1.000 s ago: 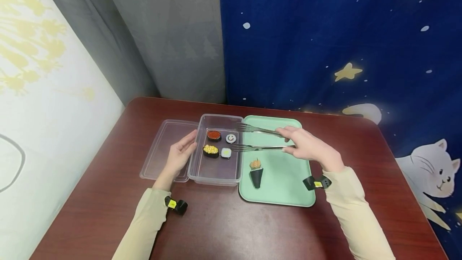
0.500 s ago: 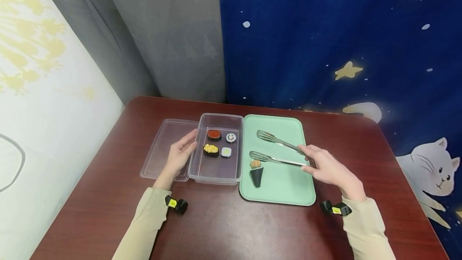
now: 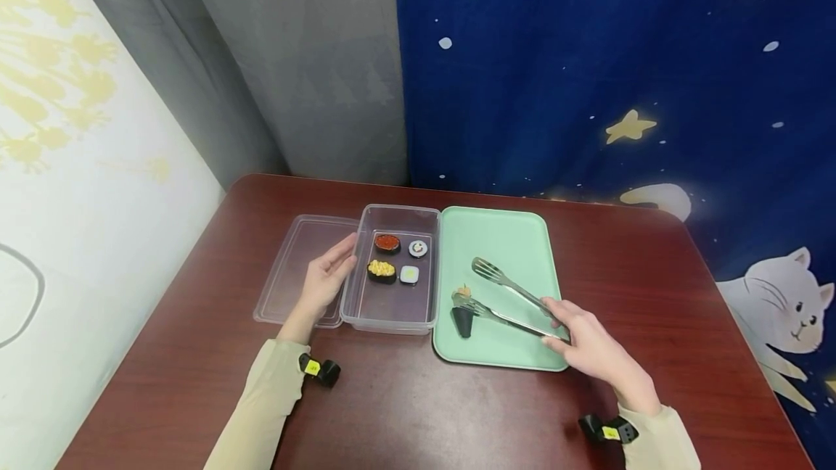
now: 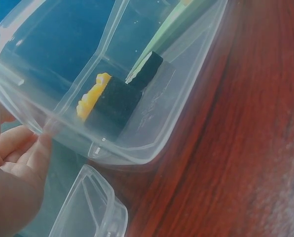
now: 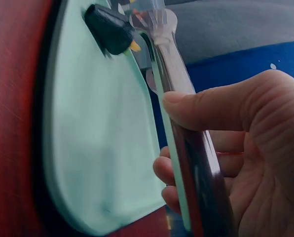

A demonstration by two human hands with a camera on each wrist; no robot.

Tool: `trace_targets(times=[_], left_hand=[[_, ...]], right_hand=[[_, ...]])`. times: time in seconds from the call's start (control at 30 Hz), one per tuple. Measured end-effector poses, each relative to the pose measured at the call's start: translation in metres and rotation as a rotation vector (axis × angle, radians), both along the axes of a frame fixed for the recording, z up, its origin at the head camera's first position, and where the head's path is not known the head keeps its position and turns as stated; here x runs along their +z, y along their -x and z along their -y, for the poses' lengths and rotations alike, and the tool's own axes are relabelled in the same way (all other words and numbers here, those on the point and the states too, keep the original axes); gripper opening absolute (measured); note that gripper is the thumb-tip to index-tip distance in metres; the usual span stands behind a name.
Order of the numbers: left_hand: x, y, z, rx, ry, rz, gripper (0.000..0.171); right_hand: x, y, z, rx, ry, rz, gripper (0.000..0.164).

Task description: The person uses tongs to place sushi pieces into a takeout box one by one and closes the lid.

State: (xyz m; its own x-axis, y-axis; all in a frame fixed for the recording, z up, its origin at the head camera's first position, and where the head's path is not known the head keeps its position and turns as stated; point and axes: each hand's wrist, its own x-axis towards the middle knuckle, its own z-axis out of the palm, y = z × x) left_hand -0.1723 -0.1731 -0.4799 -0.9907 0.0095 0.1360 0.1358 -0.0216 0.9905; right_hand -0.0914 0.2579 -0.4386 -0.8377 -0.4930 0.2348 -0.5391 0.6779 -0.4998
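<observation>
My left hand (image 3: 324,280) touches the left wall of a clear plastic container (image 3: 390,326) with its fingers fairly straight. Inside the container lie a red-topped sushi piece (image 3: 387,243), a yellow-topped sushi piece (image 3: 382,271), a round sushi roll (image 3: 418,249) and a squarish white roll (image 3: 409,275). In my right hand (image 3: 594,343) are metal serving tongs (image 3: 522,294), gripped between thumb and fingers, with slotted ends spread apart. Their nearer end partly covers the top of a black cone-shaped hand roll (image 3: 463,325) on a green tray (image 3: 503,223); contact cannot be told.
A clear lid (image 3: 281,281) lies on the brown table (image 3: 392,397), left of the container and partly under my left hand. The tray stands right beside the container's right wall. Behind the table hang a grey curtain (image 3: 313,71) and a blue curtain (image 3: 522,78).
My right hand has moved right and toward me, drawing the tongs from over the container's right edge back to the hand roll. My left hand has stayed put.
</observation>
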Motion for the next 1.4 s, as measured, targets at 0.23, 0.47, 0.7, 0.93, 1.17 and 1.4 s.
trace_targets(times=[0.23, 0.47, 0.7, 0.93, 1.17, 1.4], left_hand=[[0.0, -0.001, -0.001, -0.005, -0.011, 0.006, 0.042], [-0.001, 0.0, 0.0, 0.001, 0.002, -0.008, 0.041], [-0.001, -0.001, -0.001, -0.006, -0.006, -0.01, 0.041], [-0.001, 0.0, 0.0, 0.003, -0.007, -0.016, 0.041], [-0.001, 0.001, 0.0, 0.009, 0.005, -0.015, 0.041], [-0.002, 0.0, -0.001, 0.022, 0.02, -0.012, 0.04]], right_hand=[[-0.008, -0.021, 0.009, -0.057, -0.024, -0.005, 0.056], [-0.013, -0.04, 0.025, -0.104, -0.066, -0.011, 0.054], [-0.015, -0.062, 0.048, -0.228, -0.141, -0.048, 0.054], [-0.025, -0.083, 0.068, -0.279, -0.166, -0.195, 0.054], [-0.031, -0.089, 0.081, -0.351, -0.124, -0.159, 0.055], [-0.034, -0.089, 0.089, -0.373, -0.115, -0.164, 0.053]])
